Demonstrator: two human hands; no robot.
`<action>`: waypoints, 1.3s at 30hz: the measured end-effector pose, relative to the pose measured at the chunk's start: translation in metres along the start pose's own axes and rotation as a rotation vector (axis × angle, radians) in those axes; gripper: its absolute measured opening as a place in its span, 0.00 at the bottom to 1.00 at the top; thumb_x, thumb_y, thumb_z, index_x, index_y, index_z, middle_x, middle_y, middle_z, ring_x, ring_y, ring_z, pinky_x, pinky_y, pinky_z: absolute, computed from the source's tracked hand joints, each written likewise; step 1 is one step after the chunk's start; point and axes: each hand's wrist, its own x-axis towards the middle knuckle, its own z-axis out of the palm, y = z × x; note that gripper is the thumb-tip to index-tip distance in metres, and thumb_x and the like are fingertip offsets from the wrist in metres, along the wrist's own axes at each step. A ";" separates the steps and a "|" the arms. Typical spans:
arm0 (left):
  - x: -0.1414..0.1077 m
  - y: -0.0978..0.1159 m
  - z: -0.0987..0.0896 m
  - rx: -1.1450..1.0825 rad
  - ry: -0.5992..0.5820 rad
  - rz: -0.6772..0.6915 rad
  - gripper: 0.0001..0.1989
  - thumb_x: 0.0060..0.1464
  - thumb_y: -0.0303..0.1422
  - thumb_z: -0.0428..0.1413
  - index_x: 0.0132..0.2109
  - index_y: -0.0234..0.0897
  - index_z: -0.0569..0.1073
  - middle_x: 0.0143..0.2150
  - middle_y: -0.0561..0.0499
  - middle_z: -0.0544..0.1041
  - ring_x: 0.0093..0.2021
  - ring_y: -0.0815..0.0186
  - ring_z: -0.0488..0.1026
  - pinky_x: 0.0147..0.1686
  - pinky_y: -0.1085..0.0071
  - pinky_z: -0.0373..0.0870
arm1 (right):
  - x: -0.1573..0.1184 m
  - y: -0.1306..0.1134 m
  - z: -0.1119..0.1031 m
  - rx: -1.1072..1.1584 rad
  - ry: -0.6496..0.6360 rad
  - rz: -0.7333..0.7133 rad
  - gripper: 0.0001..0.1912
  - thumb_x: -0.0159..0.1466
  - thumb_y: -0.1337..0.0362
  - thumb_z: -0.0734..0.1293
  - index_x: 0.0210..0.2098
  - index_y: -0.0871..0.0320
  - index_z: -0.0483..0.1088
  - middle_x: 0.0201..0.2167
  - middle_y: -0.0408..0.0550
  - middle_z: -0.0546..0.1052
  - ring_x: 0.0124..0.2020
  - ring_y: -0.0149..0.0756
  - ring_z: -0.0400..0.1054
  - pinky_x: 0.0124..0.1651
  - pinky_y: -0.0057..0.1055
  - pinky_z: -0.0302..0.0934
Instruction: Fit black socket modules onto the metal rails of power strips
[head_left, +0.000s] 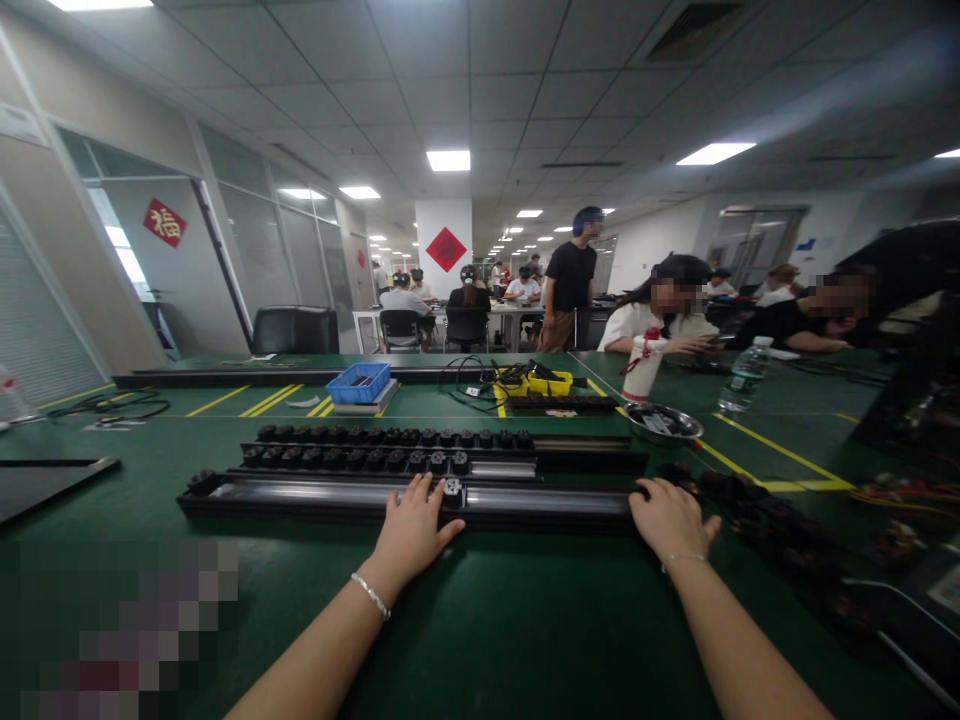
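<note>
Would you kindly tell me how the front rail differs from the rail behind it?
The front rail lies under the left hand and the right hand; the rail behind lies beyond them. Near its middle, the front rail carries a single dark piece, while the rail behind bears a row of dark pieces. The front rail shows more bare silver than the rail behind. Both rails lie lengthwise across the green table.

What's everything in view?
Front rail: one, black and silver, centre
Block: one, grey, on rail
Part rows: two, black, behind rail
Table: one, green, foreground
Bins: two, blue and yellow, middle
Bowl: one, silvery, right
Tumbler: one, whitish, right
Bottle: one, clear, right
Cables: several, black, on table
Clutter: much, dark, right
Signs: several, red, background
Chairs: several, black, background
People: several, mixed clothing, around
Left hand: one, bare, beside block
Right hand: one, bare, rail's right end
</note>
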 end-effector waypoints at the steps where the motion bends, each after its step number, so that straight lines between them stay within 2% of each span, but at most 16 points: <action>1: 0.000 0.000 0.000 0.000 -0.007 -0.001 0.32 0.53 0.51 0.42 0.60 0.39 0.57 0.63 0.40 0.56 0.63 0.52 0.50 0.54 0.48 0.53 | 0.000 0.000 0.000 -0.002 0.000 -0.003 0.22 0.59 0.56 0.51 0.48 0.49 0.66 0.56 0.47 0.63 0.58 0.49 0.50 0.54 0.65 0.38; 8: 0.002 0.008 -0.003 0.006 -0.050 -0.022 0.36 0.52 0.53 0.42 0.61 0.35 0.56 0.63 0.35 0.55 0.63 0.48 0.48 0.54 0.43 0.50 | -0.003 -0.002 -0.003 -0.041 0.012 -0.021 0.23 0.59 0.57 0.50 0.48 0.50 0.67 0.56 0.46 0.64 0.58 0.47 0.50 0.56 0.61 0.39; 13: 0.003 0.014 -0.005 0.016 -0.075 -0.050 0.37 0.50 0.52 0.45 0.61 0.32 0.56 0.63 0.33 0.54 0.63 0.47 0.49 0.54 0.44 0.52 | -0.002 -0.001 -0.001 -0.042 0.026 -0.013 0.22 0.59 0.57 0.51 0.48 0.49 0.67 0.55 0.45 0.64 0.57 0.46 0.52 0.56 0.59 0.41; 17: 0.002 0.012 -0.001 0.001 -0.039 -0.014 0.35 0.52 0.50 0.45 0.61 0.34 0.55 0.64 0.37 0.54 0.64 0.51 0.48 0.56 0.46 0.50 | -0.002 -0.001 -0.001 -0.035 0.028 -0.009 0.22 0.58 0.57 0.51 0.47 0.49 0.67 0.55 0.45 0.64 0.57 0.46 0.52 0.56 0.60 0.42; 20: 0.000 0.009 0.003 -0.029 0.004 0.034 0.32 0.53 0.48 0.45 0.61 0.35 0.56 0.64 0.41 0.55 0.64 0.55 0.49 0.58 0.51 0.50 | -0.003 -0.002 -0.002 -0.024 0.030 -0.009 0.22 0.59 0.57 0.51 0.48 0.48 0.67 0.55 0.46 0.64 0.57 0.47 0.51 0.56 0.63 0.38; 26: 0.000 0.010 0.004 -0.035 0.045 0.017 0.31 0.53 0.47 0.45 0.60 0.35 0.58 0.63 0.41 0.56 0.63 0.54 0.50 0.58 0.51 0.50 | -0.005 -0.005 -0.004 -0.020 0.020 -0.003 0.23 0.59 0.57 0.50 0.48 0.49 0.67 0.56 0.46 0.63 0.58 0.48 0.50 0.56 0.64 0.33; 28: 0.000 0.012 0.003 -0.031 0.040 0.014 0.31 0.53 0.48 0.45 0.60 0.37 0.57 0.63 0.41 0.56 0.63 0.54 0.50 0.57 0.49 0.49 | -0.005 -0.005 -0.004 -0.024 0.015 -0.002 0.23 0.59 0.57 0.50 0.49 0.48 0.67 0.56 0.46 0.63 0.58 0.47 0.50 0.56 0.64 0.33; 33: 0.001 0.018 0.001 -0.020 0.010 -0.005 0.31 0.51 0.50 0.47 0.61 0.48 0.55 0.64 0.40 0.55 0.63 0.50 0.49 0.55 0.42 0.47 | -0.005 -0.005 -0.005 -0.027 0.004 0.000 0.23 0.60 0.57 0.49 0.49 0.49 0.66 0.56 0.46 0.63 0.59 0.46 0.49 0.56 0.64 0.34; 39: 0.002 0.021 0.000 -0.007 -0.006 -0.019 0.31 0.51 0.49 0.48 0.61 0.50 0.54 0.63 0.39 0.55 0.63 0.49 0.48 0.54 0.41 0.46 | -0.004 -0.003 -0.002 -0.014 0.030 -0.008 0.22 0.59 0.57 0.51 0.48 0.49 0.67 0.55 0.46 0.64 0.58 0.47 0.50 0.56 0.65 0.35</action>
